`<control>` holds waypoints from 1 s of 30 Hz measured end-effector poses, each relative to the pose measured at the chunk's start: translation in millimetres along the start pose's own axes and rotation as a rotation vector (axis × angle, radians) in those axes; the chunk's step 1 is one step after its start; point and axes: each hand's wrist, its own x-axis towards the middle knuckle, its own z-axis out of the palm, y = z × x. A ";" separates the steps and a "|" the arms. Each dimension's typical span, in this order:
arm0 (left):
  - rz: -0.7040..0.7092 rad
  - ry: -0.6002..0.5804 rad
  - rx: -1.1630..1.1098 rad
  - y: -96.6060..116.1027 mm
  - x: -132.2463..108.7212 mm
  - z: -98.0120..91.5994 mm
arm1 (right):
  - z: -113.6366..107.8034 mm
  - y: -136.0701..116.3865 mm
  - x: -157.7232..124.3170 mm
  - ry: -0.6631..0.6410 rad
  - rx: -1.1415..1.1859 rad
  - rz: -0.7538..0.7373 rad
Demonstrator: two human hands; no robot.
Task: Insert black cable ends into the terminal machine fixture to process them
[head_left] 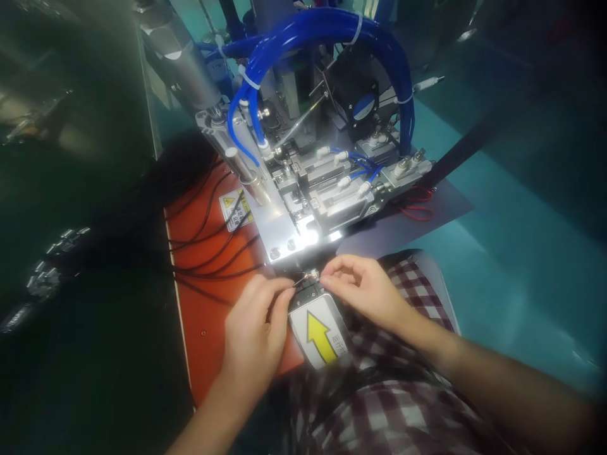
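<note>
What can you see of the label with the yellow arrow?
The white label is a glossy rounded rectangle with a black-edged yellow arrow pointing away from the person toward the machine, small dark print beside it. It lies flat, below the small shiny part pinched by the left hand and right hand.

A small part (310,277) is pinched between the left hand (253,335) and the right hand (365,291), just before the machine's base plate (284,237) and behind the arrow plate (320,335). Cables (208,243) are spread on the mat (203,316) to the left.

Can't ID tiny part (312,276) by machine (303,208) edge: too small, glare-washed.
</note>
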 end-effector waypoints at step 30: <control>0.396 -0.222 0.378 -7.4 11.7 -7.9 | -4.6 0.9 9.5 -0.131 0.058 0.006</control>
